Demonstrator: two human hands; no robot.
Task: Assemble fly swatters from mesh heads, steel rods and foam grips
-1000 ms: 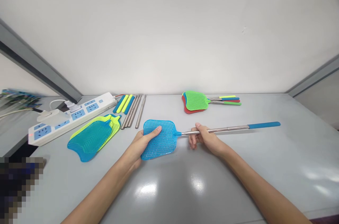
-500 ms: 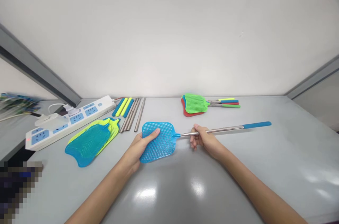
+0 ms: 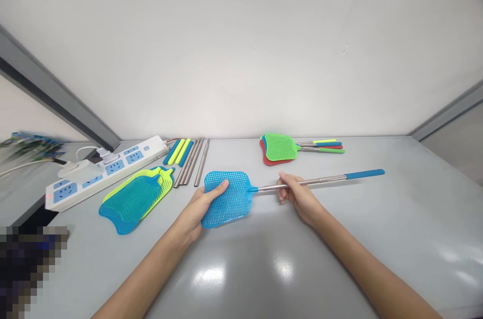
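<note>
Blue swatter, left fingers and right fingers clamped on, power strip, tubes beyond

No writing, brand or number can be read; any marks on the long white plastic power strip with blue socket panels are too small to make out.

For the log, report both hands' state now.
Left hand: closed, holding the blue perforated plastic swatter head.
Right hand: closed, holding the slim silver metal rod.
</note>
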